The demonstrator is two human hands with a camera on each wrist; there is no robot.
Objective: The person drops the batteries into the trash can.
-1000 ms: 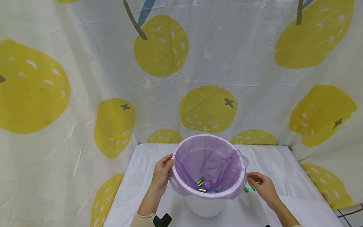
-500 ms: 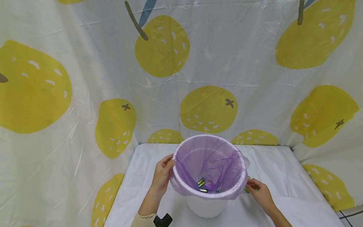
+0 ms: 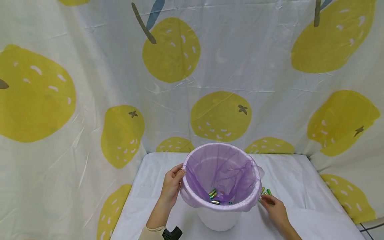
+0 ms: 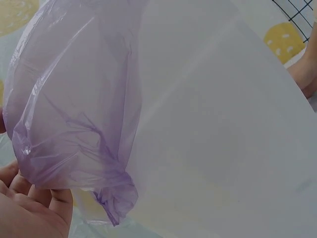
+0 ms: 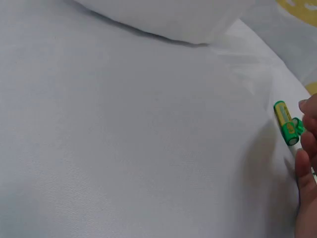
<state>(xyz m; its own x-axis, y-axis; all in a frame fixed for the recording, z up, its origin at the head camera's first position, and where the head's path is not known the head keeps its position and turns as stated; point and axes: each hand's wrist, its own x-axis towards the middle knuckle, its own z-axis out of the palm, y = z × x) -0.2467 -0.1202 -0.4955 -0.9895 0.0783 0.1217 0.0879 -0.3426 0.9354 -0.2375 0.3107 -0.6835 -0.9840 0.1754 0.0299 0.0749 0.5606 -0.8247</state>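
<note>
A white bin (image 3: 219,219), lined with a purple plastic bag (image 3: 207,160) folded over its rim, stands on the white-covered table. My left hand (image 3: 171,186) grips its left rim through the bag, thumb on top; the left wrist view shows the curled fingers (image 4: 59,203) below the bag's edge. Several green-and-gold batteries (image 3: 213,192) lie inside. Right of the bin, my right hand (image 3: 274,208) has curled fingers low over more batteries (image 3: 268,192). Green shows at its fingertips, where it appears to pinch a battery, mostly hidden. Beside those fingers in the right wrist view lies another battery (image 5: 286,123).
A white sheet (image 3: 168,158) covers the table. Behind and at the sides hangs a pale curtain (image 3: 264,66) with yellow fruit prints. A black device (image 3: 172,232) is strapped to the left wrist. Tiled floor (image 3: 373,230) shows at the lower right.
My right hand has shifted slightly down and toward me, uncovering batteries beyond its fingers. The left hand and the bin have stayed in place.
</note>
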